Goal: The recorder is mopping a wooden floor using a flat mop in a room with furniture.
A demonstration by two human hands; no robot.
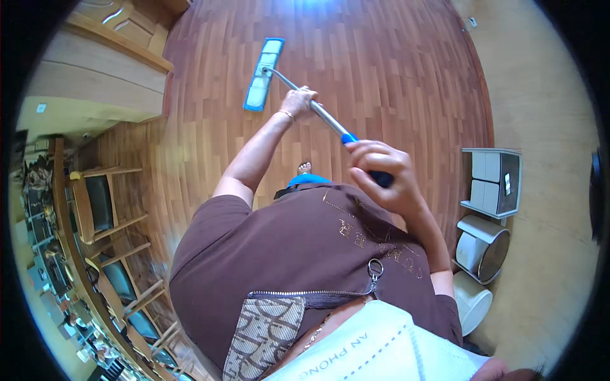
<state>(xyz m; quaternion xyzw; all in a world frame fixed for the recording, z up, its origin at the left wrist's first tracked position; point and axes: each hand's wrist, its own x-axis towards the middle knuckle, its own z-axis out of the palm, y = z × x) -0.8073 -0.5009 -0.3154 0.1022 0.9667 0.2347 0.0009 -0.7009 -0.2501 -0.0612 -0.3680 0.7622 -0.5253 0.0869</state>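
A flat mop (257, 89) with a long blue-edged, pale head rests on the wooden floor, ahead and slightly left of me. Its grey metal pole (330, 119) slants back toward my chest. My left hand (300, 103) is closed around the pole partway down, with that arm stretched forward. Higher up, my right hand (384, 168) wraps the dark grip at the top end, just past a blue collar (349, 138). The fingers of both hands are curled; the palm sides are hidden.
Wooden-framed bar chairs (98, 203) with dark backs line a cluttered counter (70, 267) on the left. A wooden cabinet (108, 70) stands at the far left. Along the right wall are a small white-and-grey cabinet (489, 181) and a round white container (483, 247).
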